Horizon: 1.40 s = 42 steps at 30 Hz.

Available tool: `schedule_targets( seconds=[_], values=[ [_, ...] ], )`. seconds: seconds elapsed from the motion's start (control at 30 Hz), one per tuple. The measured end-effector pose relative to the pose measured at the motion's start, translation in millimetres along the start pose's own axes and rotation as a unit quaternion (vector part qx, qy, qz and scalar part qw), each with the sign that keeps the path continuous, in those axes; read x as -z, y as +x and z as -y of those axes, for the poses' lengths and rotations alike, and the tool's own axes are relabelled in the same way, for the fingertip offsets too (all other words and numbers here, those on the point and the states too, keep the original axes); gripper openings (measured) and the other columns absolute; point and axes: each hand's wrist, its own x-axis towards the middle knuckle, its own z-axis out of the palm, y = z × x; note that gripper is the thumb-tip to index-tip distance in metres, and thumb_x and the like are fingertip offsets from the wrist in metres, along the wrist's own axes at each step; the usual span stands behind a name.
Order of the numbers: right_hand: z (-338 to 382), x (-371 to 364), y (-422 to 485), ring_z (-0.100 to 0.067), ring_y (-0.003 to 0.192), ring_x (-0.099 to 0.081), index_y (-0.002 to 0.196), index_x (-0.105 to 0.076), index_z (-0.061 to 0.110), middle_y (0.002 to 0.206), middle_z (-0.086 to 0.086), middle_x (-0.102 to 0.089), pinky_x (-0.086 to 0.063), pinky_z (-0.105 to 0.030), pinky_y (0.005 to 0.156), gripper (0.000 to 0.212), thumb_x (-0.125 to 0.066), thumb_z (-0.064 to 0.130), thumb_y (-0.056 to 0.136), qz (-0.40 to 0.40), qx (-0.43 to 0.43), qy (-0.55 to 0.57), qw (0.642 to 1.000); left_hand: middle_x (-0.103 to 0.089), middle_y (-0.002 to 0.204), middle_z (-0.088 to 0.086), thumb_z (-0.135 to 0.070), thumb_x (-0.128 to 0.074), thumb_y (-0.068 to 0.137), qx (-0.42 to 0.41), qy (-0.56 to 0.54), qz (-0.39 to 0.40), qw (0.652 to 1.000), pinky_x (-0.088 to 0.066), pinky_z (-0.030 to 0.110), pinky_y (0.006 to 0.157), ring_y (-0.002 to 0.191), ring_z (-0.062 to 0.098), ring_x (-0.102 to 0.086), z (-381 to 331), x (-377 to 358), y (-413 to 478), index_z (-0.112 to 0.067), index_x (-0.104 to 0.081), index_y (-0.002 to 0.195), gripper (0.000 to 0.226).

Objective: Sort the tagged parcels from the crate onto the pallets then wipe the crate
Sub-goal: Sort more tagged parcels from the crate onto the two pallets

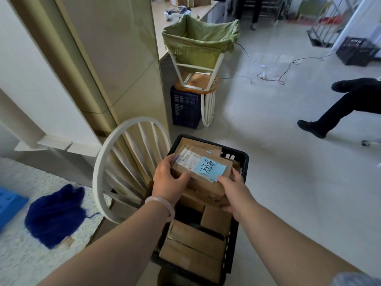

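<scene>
Parcel (204, 183) with a blue tag (210, 167) tops the pile at the crate's (245, 162) twelve o'clock end. The left hand (169, 178) curls round its nine o'clock edge and the right hand (233, 190) round its four o'clock corner, each grip closed on cardboard, likely for a level lift. Cloth (55, 213) lies at eight o'clock, probably for wiping.

Crate (244, 162) packed w/ parcels (193, 250), tagged parcel (198, 162) on top; entry from above only. L side: white chair back (132, 162) just beside rim, pillar (127, 58) behind it. R side: bare floor (288, 193), person's legs (338, 108) well apart. Ahead: blue crate (183, 108) w/ upturned chair (198, 81), near.
</scene>
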Motion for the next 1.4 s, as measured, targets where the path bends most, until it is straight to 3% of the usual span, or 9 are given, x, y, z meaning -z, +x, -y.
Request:
schedule_targets(
  seconds=[0.13, 0.3, 0.47, 0.67, 0.8, 0.9, 1.07, 1.2, 1.4],
  values=[
    [-0.7, 13.3, -9.2, -0.022, 0.094, -0.060, 0.149, -0.022, 0.045, 0.115, 0.001, -0.055, -0.054, -0.037, 0.059, 0.069, -0.060, 0.029, 0.094, -0.008, 0.010, 0.035, 0.999, -0.009, 0.162, -0.008, -0.050, -0.066, 0.087, 0.018, 0.038, -0.017, 0.999, -0.029, 0.047, 0.118, 0.148, 0.025, -0.019, -15.2, -11.4, -13.9, -0.049, -0.021, 0.150, 0.077],
    [0.3, 21.2, -17.8, -0.026, 0.111, -0.056, 0.149, -0.014, 0.049, 0.136, 0.000, -0.049, -0.058, -0.049, 0.079, 0.081, -0.067, 0.032, 0.090, -0.020, 0.048, 0.042, 0.998, 0.022, 0.162, -0.003, -0.045, -0.073, 0.085, 0.067, -0.028, 0.040, 0.997, -0.032, 0.045, 0.113, 0.151, 0.031, -0.008, -36.8, -36.5, -47.8, -0.054, 0.002, 0.151, 0.100],
    [-6.0, 27.3, -26.0, -0.027, 0.114, -0.056, 0.146, -0.016, 0.049, 0.137, -0.001, -0.048, -0.058, -0.051, 0.083, 0.088, -0.075, 0.036, 0.082, -0.022, 0.070, 0.032, 0.997, 0.017, 0.163, -0.002, -0.033, -0.079, 0.081, 0.044, -0.045, 0.040, 0.997, -0.032, 0.039, 0.111, 0.150, 0.027, -0.008, -40.8, -38.3, -51.1, -0.051, -0.018, 0.150, 0.094],
    [5.9, 53.5, -32.9, -0.027, 0.135, -0.039, 0.151, -0.015, 0.042, 0.155, -0.004, -0.025, -0.045, -0.035, 0.091, 0.082, -0.067, 0.046, 0.088, -0.064, 0.178, -0.068, 0.980, 0.003, 0.161, -0.012, -0.041, -0.089, 0.064, -0.002, -0.013, 0.082, 0.997, -0.038, 0.054, 0.111, 0.147, 0.030, -0.014, -31.0, -18.5, -38.7, -0.069, -0.027, 0.126, 0.093],
    [21.7, 69.7, -32.7, -0.022, 0.128, -0.048, 0.144, -0.026, 0.054, 0.147, -0.001, -0.042, -0.050, -0.043, 0.099, 0.072, -0.067, 0.054, 0.085, 0.020, 0.225, -0.168, 0.959, -0.007, 0.157, -0.016, -0.055, -0.087, 0.040, -0.022, -0.028, 0.131, 0.991, -0.048, 0.056, 0.100, 0.143, 0.032, -0.026, -27.3, -9.4, -37.7, -0.083, -0.031, 0.113, 0.097],
    [25.1, 70.4, -38.5, -0.010, 0.110, -0.061, 0.148, -0.025, 0.049, 0.130, 0.009, -0.059, -0.055, -0.038, 0.093, 0.074, -0.069, 0.041, 0.089, 0.090, 0.229, -0.174, 0.954, -0.006, 0.159, -0.016, -0.051, -0.086, 0.042, -0.021, -0.049, 0.136, 0.989, -0.048, 0.054, 0.101, 0.144, 0.031, -0.025, -26.3, -7.1, -43.0, -0.082, -0.030, 0.119, 0.100],
    [21.3, 53.1, -47.7, -0.015, 0.121, -0.054, 0.148, -0.015, 0.055, 0.141, 0.009, -0.049, -0.053, -0.035, 0.093, 0.078, -0.065, 0.044, 0.090, 0.089, 0.267, -0.193, 0.940, 0.007, 0.161, -0.017, -0.040, -0.076, 0.082, -0.029, -0.039, 0.115, 0.992, -0.039, 0.046, 0.113, 0.149, 0.027, -0.013, -24.1, -2.3, -62.1, -0.066, -0.027, 0.139, 0.081],
    [17.4, 32.8, -55.1, -0.019, 0.129, -0.047, 0.145, -0.011, 0.061, 0.144, 0.006, -0.043, -0.050, -0.045, 0.099, 0.075, -0.062, 0.048, 0.090, 0.119, 0.291, -0.239, 0.919, 0.008, 0.160, -0.015, -0.040, -0.081, 0.076, -0.067, 0.025, 0.082, 0.994, -0.034, 0.043, 0.117, 0.149, 0.025, -0.009, -17.0, 17.1, -74.7, -0.063, -0.024, 0.139, 0.088],
    [17.0, -9.1, -69.7, -0.014, 0.131, -0.038, 0.147, -0.016, 0.056, 0.146, 0.010, -0.035, -0.050, -0.031, 0.091, 0.066, -0.055, 0.045, 0.095, 0.195, 0.327, -0.328, 0.865, 0.005, 0.161, -0.010, -0.036, -0.084, 0.073, -0.078, 0.045, 0.034, 0.995, -0.024, 0.045, 0.121, 0.150, 0.025, -0.004, 0.9, 65.8, -83.8, -0.071, -0.023, 0.129, 0.090]
  ],
)
